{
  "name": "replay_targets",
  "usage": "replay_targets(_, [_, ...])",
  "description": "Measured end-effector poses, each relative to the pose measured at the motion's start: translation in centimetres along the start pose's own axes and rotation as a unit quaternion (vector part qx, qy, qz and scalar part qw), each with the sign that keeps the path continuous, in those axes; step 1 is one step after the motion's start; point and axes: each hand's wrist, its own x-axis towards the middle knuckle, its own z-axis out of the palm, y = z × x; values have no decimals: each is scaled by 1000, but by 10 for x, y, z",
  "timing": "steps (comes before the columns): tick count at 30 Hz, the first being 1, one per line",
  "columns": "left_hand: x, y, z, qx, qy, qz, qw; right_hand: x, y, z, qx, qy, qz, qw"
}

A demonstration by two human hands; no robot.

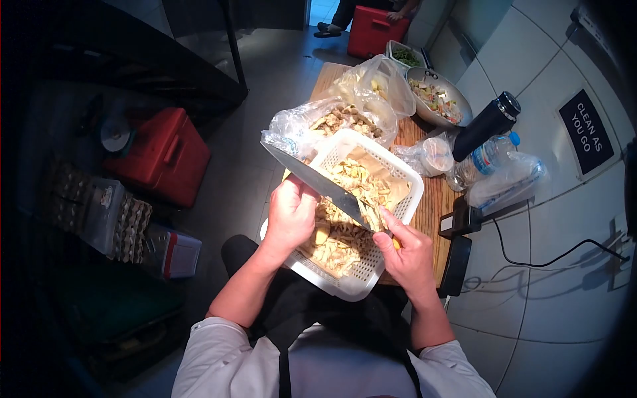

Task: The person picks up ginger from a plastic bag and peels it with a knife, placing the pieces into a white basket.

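Observation:
A wide-bladed knife (318,180) slants over a white perforated basket (415,192), its broad end at the upper left. My right hand (406,255) grips the knife at its lower right end, where a bit of yellow shows between the fingers. My left hand (293,215) is closed beside the blade at the basket's left side; its fingertips and whatever they hold are hidden behind the blade. Pale, thin-cut food pieces (338,249) lie in the basket on both sides of the blade.
Beyond the basket are plastic bags of food (348,121) and a metal bowl (458,99). A dark flask (488,126) and a water bottle (481,162) stand at the right by the wall. Red coolers (169,156) and egg trays (129,229) are at left. Another person's hand (395,16) shows far off.

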Motion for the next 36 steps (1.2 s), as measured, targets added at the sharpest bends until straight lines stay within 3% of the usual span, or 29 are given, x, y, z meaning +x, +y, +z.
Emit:
replay_targets(4, [2,-5,7,-23,20,40,999,-1,1,1,6,-3,2,1000])
replay_targets(13, [1,-2,5,-85,-52,-30,995,-5,1,-2,5,1,22,1000])
replay_targets(16, [0,2,9,-17,-25,-17,999,-7,5,-2,9,8,19,1000])
replay_targets(19, [-2,7,10,46,-9,52,998,-8,5,-2,12,10,15,1000])
replay_targets(25, [-4,1,11,62,-16,80,995,-9,4,-3,19,9,14,1000])
replay_targets(28, [-1,-5,7,113,-17,147,983,-9,1,-4,26,9,16,1000])
replay_targets(31, [3,6,7,131,-60,199,969,-9,-2,-7,31,2,22,999])
replay_targets(36, [-12,13,24,124,-120,196,965,-2,-5,-4,63,13,43,997])
